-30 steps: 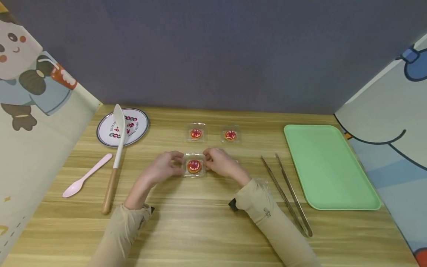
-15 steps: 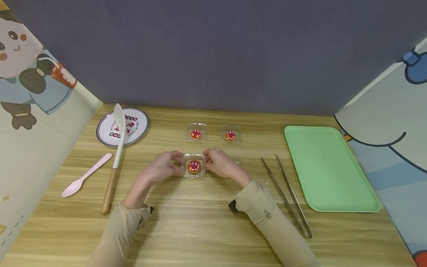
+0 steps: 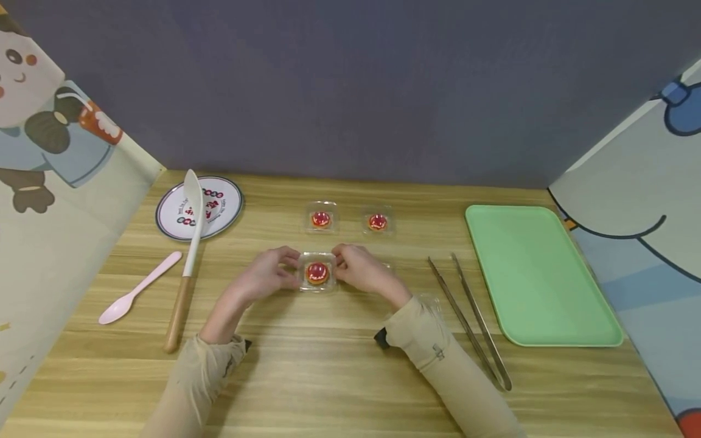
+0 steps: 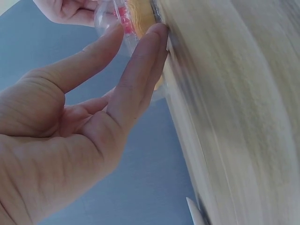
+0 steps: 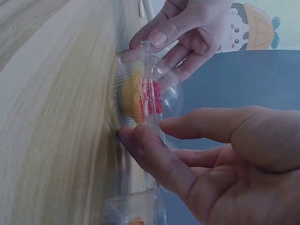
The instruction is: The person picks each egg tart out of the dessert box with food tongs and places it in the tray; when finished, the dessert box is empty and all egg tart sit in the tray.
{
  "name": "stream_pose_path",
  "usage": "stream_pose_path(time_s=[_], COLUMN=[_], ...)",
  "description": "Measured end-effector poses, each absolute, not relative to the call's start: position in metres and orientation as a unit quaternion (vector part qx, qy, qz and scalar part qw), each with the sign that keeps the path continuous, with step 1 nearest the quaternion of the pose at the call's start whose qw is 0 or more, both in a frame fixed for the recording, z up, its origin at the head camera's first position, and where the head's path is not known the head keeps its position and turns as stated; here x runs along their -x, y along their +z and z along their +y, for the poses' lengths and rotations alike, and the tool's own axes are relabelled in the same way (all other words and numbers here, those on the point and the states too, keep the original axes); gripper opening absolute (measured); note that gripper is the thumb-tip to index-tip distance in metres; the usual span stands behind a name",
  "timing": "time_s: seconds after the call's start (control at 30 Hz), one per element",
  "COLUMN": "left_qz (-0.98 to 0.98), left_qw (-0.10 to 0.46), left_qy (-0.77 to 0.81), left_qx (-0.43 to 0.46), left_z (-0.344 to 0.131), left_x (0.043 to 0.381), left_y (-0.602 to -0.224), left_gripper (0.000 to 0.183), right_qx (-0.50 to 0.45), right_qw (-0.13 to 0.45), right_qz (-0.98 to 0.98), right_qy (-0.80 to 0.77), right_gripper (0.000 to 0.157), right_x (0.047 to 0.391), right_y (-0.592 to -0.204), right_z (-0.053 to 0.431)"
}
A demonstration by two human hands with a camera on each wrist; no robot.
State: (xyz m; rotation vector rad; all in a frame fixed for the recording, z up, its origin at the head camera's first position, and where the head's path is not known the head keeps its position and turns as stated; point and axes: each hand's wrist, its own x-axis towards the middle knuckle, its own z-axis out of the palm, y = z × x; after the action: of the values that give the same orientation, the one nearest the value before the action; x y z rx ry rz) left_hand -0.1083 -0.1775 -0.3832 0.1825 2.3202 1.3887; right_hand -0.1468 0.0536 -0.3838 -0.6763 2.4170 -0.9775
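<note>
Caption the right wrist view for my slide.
Left hand and right hand hold a clear box with a red-topped tart inside.

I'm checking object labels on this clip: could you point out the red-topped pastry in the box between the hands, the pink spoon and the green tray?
red-topped pastry (image 3: 317, 273): head view, on its red top.
pink spoon (image 3: 116, 309): head view, on its bowl.
green tray (image 3: 543, 277): head view, on its flat base.

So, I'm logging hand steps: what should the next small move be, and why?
Perhaps squeeze the clear box gently at its rim: the left hand and right hand pinch opposite edges, and the domed lid covers the red-topped tart, but whether it's latched I can't tell.
</note>
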Motion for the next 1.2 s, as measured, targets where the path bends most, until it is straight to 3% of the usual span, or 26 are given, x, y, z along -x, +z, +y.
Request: stream_pose_path(time_s=[0.53, 0.83, 1.2], left_qz=[0.843, 0.84, 0.839], left_qw=[0.193, 0.197, 0.196], left_qy=[0.495, 0.499, 0.499], left_qx=[-0.085, -0.081, -0.086], left_z=[-0.1804, -0.18, -0.1812], left_x=[0.1081, 0.11, 0.1098], left_y=[-0.3844, -0.3871, -0.3874], left_gripper=[0.06, 0.061, 0.058], right_qx=[0.248, 0.257, 0.244], right_qw=[0.227, 0.216, 0.218], right_qz=[0.874, 0.873, 0.871], right_qy=[-0.35, -0.355, -0.365], right_gripper=[0.04, 0.032, 0.034], right_x=[0.1454, 0.1427, 0.1434], right_y=[-0.3808, -0.3808, -0.3816], right_z=[0.0541, 0.055, 0.0545])
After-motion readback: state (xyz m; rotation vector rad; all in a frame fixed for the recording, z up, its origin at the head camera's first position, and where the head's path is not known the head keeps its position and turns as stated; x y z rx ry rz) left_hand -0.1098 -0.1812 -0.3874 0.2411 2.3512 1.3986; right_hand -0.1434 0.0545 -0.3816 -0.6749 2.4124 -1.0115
